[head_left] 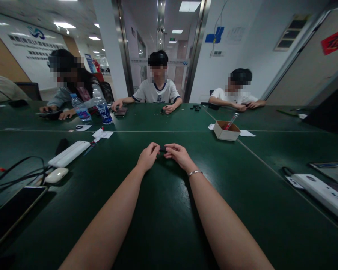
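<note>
Between my two hands, just over the green table (160,202), is a small black object (163,149) whose kind I cannot make out. My left hand (148,156) pinches its left end between thumb and fingers. On the other side my right hand (178,154), with a silver bracelet at the wrist, has its fingertips closed on the right end. The fingers cover much of the small piece. Both forearms reach in from the bottom of the view.
Left of my arms lie a white power strip (69,154), a white earphone case (56,175), black cables and a phone (15,210). Two bottles (102,108) stand beyond. A cardboard box (227,132) sits ahead right; another white power strip (323,193) lies right. Several people sit across.
</note>
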`<action>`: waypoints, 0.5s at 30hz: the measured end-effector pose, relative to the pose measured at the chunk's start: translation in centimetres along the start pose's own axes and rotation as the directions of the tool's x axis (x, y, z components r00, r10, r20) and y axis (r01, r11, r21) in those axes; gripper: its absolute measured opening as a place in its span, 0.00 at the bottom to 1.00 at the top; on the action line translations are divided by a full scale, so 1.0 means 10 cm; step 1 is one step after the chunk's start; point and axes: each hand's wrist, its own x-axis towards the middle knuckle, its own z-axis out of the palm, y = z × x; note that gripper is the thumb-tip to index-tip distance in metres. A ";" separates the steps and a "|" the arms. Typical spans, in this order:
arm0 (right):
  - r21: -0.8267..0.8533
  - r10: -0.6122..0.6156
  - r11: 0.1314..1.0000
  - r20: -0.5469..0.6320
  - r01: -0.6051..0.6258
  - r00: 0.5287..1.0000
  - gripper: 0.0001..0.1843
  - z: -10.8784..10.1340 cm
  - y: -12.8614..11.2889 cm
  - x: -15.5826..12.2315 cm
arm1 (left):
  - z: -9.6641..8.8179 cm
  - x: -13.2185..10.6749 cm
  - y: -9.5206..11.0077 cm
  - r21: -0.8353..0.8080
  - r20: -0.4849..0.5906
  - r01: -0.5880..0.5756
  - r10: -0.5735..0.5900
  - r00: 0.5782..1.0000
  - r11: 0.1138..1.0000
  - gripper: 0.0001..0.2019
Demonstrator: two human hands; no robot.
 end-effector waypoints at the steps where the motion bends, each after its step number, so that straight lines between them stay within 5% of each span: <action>1: -0.004 -0.003 1.000 -0.002 0.003 1.000 0.19 0.00 0.00 0.00 | 0.00 -0.01 0.01 0.017 0.015 -0.022 0.022 1.000 1.000 0.15; 5: -0.036 -0.013 0.999 -0.001 0.013 1.000 0.19 0.00 0.01 0.01 | 0.00 -0.01 0.02 0.120 0.035 -0.035 0.031 0.999 0.992 0.13; 15: -0.071 0.008 0.997 0.059 -0.004 0.998 0.21 -0.03 -0.02 -0.01 | 0.01 -0.06 0.18 0.331 -0.003 0.053 -0.055 0.998 0.942 0.25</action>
